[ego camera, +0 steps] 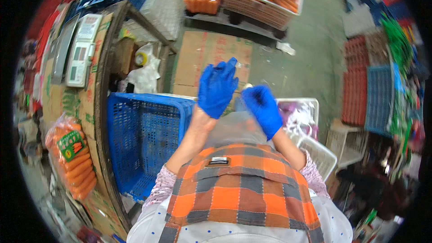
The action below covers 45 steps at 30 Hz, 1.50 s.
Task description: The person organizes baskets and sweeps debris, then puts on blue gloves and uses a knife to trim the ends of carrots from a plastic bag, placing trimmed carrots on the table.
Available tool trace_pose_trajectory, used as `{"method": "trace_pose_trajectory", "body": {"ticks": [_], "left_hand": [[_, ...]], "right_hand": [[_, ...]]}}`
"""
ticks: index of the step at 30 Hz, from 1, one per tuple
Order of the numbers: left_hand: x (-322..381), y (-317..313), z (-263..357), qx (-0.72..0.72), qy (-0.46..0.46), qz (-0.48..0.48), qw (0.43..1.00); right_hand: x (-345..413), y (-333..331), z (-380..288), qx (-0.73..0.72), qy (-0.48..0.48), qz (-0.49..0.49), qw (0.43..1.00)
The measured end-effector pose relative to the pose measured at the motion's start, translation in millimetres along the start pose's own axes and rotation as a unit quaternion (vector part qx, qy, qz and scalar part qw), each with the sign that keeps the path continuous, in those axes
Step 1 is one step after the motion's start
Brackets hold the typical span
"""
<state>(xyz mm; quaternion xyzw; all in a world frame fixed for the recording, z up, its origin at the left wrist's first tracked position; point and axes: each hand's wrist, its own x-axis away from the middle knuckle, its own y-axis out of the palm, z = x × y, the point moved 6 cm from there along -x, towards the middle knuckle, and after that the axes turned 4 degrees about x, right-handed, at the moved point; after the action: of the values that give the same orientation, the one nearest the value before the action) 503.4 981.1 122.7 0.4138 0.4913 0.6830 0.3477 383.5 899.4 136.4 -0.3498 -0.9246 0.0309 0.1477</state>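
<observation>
My left hand (217,89), in a blue glove, is raised in front of my body with its fingers extended and nothing visible in it. To its right, my right hand (261,109) wears the same kind of glove. Its fingers are curled and blurred, and a small pale thing (247,86) shows by the fingertips; whether it is gripped I cannot tell. Below and between the hands, a translucent plastic sheet or bag (233,130) covers my lap, above a checked apron (243,189). A blue plastic crate (152,97) stands left of my left forearm, its visible inside bare.
A cardboard-topped bench (72,99) at left bears a bag of carrots (72,162) and a scale (81,54). Ahead, flattened cardboard (212,57) lies before a low cart (233,27) carrying a white crate of carrots (260,6). White baskets (315,108) and stacked red crates (354,84) stand right.
</observation>
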Motion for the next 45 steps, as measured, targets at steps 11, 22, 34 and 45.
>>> {"method": "trace_pose_trajectory", "body": {"ticks": [11, 22, 34, 45], "left_hand": [[-196.0, -48.0, -12.6, -0.132, 0.091, 0.14, 0.977], [-262.9, -129.2, -20.5, -0.166, 0.017, 0.223, 0.96], [-322.9, -244.8, -65.9, -0.145, -0.259, 0.23, 0.927], [-312.6, -335.7, -65.7, -0.132, -0.144, 0.446, 0.873]], "right_hand": [[-189.2, -10.0, 30.0, 0.154, 0.01, -0.274, 0.949], [-265.3, -2.8, 82.9, 0.025, 0.018, -0.416, 0.909], [-287.9, 17.9, 155.7, -0.039, 0.103, -0.365, 0.925], [-301.0, 38.0, 236.2, -0.051, 0.109, -0.419, 0.9]]}}
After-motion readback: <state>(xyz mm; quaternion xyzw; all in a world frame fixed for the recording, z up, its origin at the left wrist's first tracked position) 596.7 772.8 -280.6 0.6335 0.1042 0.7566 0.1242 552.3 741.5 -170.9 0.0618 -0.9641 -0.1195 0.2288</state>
